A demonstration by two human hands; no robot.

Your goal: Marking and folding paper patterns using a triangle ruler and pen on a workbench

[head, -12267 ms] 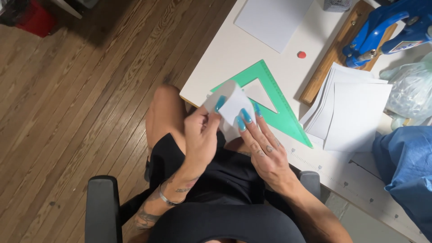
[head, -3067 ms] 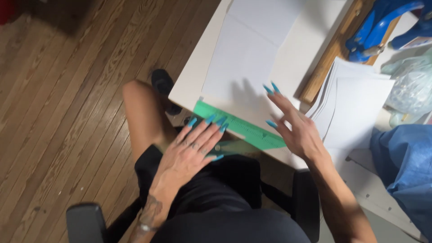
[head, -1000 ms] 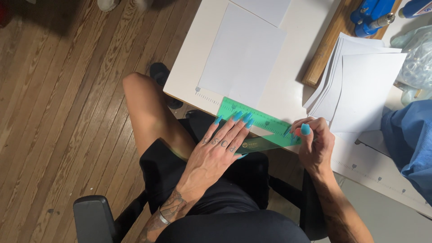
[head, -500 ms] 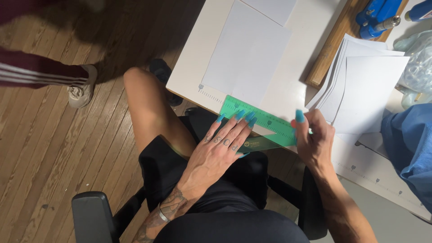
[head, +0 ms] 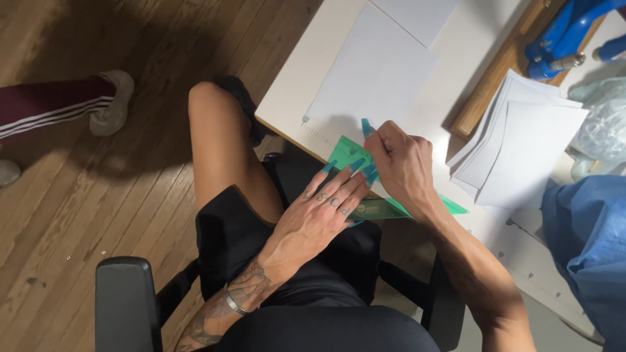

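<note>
A green see-through set square [head: 345, 154] lies along the white table's front edge [head: 287, 133], partly overhanging my lap. My left hand [head: 319, 212] lies flat on it, with the fingers stretched out and pressing it down. My right hand [head: 401, 166] is curled over the set square's upper edge, at the lower edge of a white paper sheet [head: 378, 78]. Its fingers are closed and its thumb points up. Whatever is inside those fingers is hidden.
A stack of white sheets [head: 521, 150] lies to the right, beside a wooden board [head: 489, 88] and a blue tool [head: 567, 32]. Blue cloth [head: 587, 234] and a plastic bag [head: 603, 130] are at far right. Another person's striped trouser leg and shoe [head: 104, 107] stand at left. A chair armrest [head: 127, 300] is below.
My right hand moved left along the set square, from its right end to the sheet's lower edge. My left hand stayed pressing. The other person's foot shifted up and left.
</note>
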